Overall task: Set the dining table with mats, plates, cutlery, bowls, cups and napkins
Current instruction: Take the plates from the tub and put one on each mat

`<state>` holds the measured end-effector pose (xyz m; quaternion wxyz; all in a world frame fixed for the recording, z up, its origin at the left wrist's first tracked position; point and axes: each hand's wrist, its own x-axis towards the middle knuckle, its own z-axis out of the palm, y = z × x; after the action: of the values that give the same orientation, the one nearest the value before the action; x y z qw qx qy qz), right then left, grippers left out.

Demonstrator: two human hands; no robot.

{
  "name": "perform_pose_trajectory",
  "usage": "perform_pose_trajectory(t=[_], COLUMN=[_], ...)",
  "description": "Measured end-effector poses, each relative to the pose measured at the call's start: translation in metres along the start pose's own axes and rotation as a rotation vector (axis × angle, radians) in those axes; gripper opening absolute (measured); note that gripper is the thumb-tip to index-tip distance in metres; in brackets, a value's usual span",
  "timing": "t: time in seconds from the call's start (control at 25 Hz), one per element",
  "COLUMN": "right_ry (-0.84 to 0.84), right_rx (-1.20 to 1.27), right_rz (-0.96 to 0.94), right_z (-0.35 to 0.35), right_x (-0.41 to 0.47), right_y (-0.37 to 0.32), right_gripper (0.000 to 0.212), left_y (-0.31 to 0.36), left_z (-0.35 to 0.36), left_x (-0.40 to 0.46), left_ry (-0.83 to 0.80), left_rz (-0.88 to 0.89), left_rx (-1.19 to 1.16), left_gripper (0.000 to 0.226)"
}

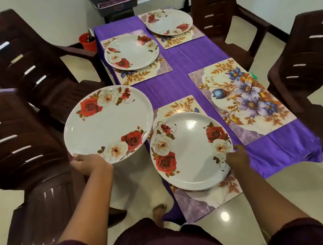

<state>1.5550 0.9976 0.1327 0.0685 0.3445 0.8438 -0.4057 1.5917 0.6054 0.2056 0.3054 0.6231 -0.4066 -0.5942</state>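
A person stands at the near end of a table (183, 76) draped in purple cloth, w/ four floral mats laid out. Left hand (89, 164) grips the near rim of a rose-print plate (107, 126), fingers curled under the edge, holding it in the air off the table's left side, above the floor and just beside a dark chair (19, 141). Right hand (237, 157) pinches the right rim of a second plate (191, 151), which sits over the near-left mat (204, 201); that mat's corner overhangs the table's near edge. The near-right mat (242, 100) lies bare, its outer edge close to the table's right side. Two far mats each carry a plate: far-left plate (132, 52), far-right plate (169, 21). A strip of bare cloth runs down the middle btwn the mat pairs. Chairs crowd both long sides, leaving narrow floor gaps. A red bucket (88, 42) stands on the floor by the far-left corner.
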Motion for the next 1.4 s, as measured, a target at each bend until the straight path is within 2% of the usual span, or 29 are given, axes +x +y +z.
perform_pose_trajectory(t=[0.16,0.28,0.4,0.52,0.56,0.8,0.96,1.0,1.04,1.12,1.24,1.32,1.4], right_ry=[-0.042,-0.039,-0.033,-0.028,-0.019,-0.019,0.057,0.055,0.018,-0.156,-0.379,-0.386,-0.312], right_rx=[-0.202,-0.209,-0.109,0.193,0.222,0.122,-0.065,-0.03,0.063,0.29,0.394,0.389,0.432], right_rz=[-0.132,-0.168,-0.071,0.15,0.179,0.159,0.162,0.139,0.089,0.005,-0.063,-0.089,-0.066], right_z=[-0.006,-0.006,0.0,0.004,0.004,0.003,-0.003,0.0,0.001,0.004,0.0,-0.001,-0.008], right_x=[0.001,0.0,0.003,0.015,0.02,0.018,0.002,-0.002,-0.009,-0.027,-0.05,-0.048,-0.031], right_y=[0.0,0.004,0.007,0.001,-0.001,-0.01,-0.032,-0.042,-0.054,-0.081,-0.108,-0.103,-0.093], right_gripper=[0.029,0.027,0.027,0.019,0.019,0.024,0.035,0.034,0.032,0.03,0.03,0.02,0.027], left_y=[0.001,0.0,-0.004,-0.004,-0.003,-0.004,-0.01,-0.013,-0.017,-0.026,-0.044,-0.055,-0.065], left_z=[0.003,0.004,0.004,0.006,0.005,0.015,0.028,0.032,0.038,0.052,0.071,0.083,0.096], left_x=[-0.011,-0.013,-0.013,-0.009,-0.01,-0.012,-0.02,-0.023,-0.028,-0.041,-0.062,-0.078,-0.099], left_ry=[-0.061,-0.058,-0.076,-0.076,-0.072,-0.099,-0.161,-0.184,-0.217,-0.295,-0.398,-0.456,-0.503], left_rz=[0.003,0.019,0.005,0.02,0.032,0.079,0.109,0.107,0.094,0.072,0.106,0.151,0.156], left_rx=[-0.043,-0.043,-0.033,0.004,0.024,0.063,0.101,0.106,0.115,0.146,0.228,0.286,0.313], left_gripper=[0.036,0.035,0.035,0.036,0.036,0.037,0.039,0.039,0.039,0.039,0.04,0.041,0.039])
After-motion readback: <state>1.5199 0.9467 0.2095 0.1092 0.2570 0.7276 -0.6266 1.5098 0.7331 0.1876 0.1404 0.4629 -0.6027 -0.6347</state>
